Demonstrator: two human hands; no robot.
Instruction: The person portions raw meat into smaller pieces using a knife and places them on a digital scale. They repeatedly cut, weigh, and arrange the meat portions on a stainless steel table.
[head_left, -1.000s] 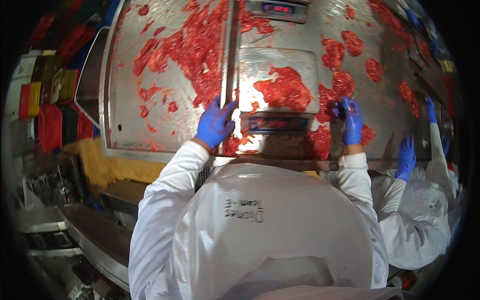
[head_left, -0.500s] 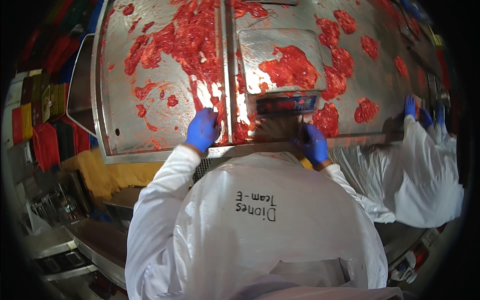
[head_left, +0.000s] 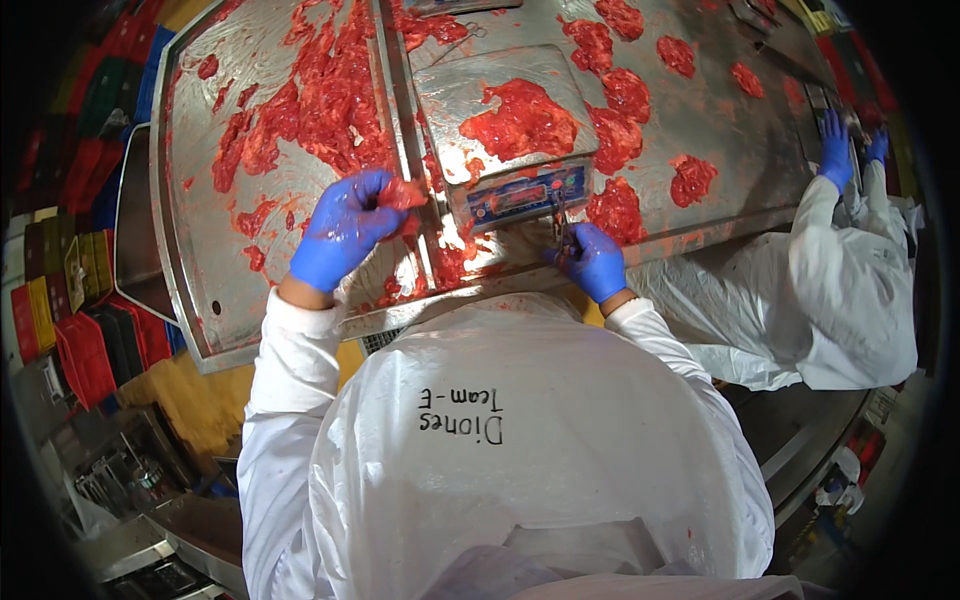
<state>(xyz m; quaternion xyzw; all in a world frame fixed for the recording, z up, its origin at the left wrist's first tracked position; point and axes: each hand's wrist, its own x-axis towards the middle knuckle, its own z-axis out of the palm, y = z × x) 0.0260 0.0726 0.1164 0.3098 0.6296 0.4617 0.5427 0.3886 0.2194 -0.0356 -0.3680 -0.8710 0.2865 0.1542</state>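
My left hand [head_left: 345,222], in a blue glove, grips a piece of red meat [head_left: 402,197] above the steel divider of the table. My right hand [head_left: 590,260], also gloved, is closed on a metal tool, seemingly scissors [head_left: 559,220], below the scale's display. The steel scale [head_left: 510,192] bears a large lump of meat [head_left: 522,118] on its pan. A wide mass of meat [head_left: 335,90] lies on the left steel surface; separate portions [head_left: 614,210] lie right of the scale.
A co-worker [head_left: 850,300] in white, with blue-gloved hands [head_left: 835,150], works at the right end of the steel table [head_left: 720,140]. Coloured crates [head_left: 85,355] are stacked at the left beside a steel bin. A second scale [head_left: 455,5] sits at the far side.
My left hand has lifted from the near edge with a piece of meat. The view has turned, shifting the table leftward. The co-worker's hands have moved up in the picture.
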